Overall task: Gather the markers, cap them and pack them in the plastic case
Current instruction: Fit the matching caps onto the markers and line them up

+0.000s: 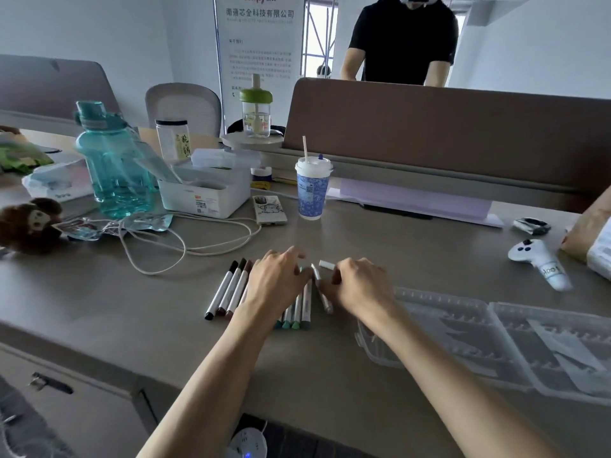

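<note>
Your forearms entered from the near edge and met at the middle of the surface (413,246). Your left hand (277,282) lay palm down across a row of markers (231,292), fingers spread and loosely extended over the barrels, released rather than clenched. Three markers with dark caps lay exposed at the left of the row. The near ends of the others, teal and green, showed below your wrist.

Your right hand (358,285) sat just right of the row, fingers curled, thumb against the white marker (325,300), which lay tilted beside the row. Blur prevented confirming whether you grasped it. A loose cap (326,265) lay on the surface just beyond that marker, apart from it.

The plastic case (496,342) lay open and flat to the near right, both clear halves facing up. Your right forearm crossed its left corner.

Further left you had a white cable (185,249) and a teal bottle (112,166). A paper cup (312,193) stood beyond the hands, and a white controller (535,259) lay far right.
</note>
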A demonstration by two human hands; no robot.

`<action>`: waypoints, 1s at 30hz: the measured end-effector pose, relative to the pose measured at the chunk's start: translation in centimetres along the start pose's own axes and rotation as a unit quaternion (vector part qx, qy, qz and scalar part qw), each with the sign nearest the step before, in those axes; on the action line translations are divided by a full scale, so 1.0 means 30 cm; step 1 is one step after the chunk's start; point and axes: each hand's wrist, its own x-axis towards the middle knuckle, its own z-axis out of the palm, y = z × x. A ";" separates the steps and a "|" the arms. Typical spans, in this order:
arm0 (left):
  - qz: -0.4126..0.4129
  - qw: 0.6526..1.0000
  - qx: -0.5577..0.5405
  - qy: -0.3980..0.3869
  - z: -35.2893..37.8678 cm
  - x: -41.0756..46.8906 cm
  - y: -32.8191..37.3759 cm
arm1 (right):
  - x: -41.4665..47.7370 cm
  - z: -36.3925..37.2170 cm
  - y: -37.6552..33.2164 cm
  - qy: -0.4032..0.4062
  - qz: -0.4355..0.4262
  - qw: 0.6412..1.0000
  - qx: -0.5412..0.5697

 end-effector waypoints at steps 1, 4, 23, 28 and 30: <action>0.003 1.000 -0.001 -0.003 0.000 0.000 -0.001 | 0.008 0.003 0.003 0.001 0.006 1.000 -0.007; 0.001 1.000 0.001 0.000 0.002 0.001 -0.005 | 0.024 0.007 0.009 0.001 0.011 1.000 -0.011; 0.105 0.982 0.075 -0.139 0.063 0.111 0.083 | -0.162 -0.142 0.261 0.053 0.084 0.930 0.354; 0.069 0.985 0.087 -0.133 0.110 0.124 0.075 | -0.179 -0.149 0.279 0.117 0.040 0.931 0.344; 0.075 0.990 0.059 -0.105 0.107 0.122 0.075 | -0.175 -0.156 0.278 0.132 0.018 0.930 0.342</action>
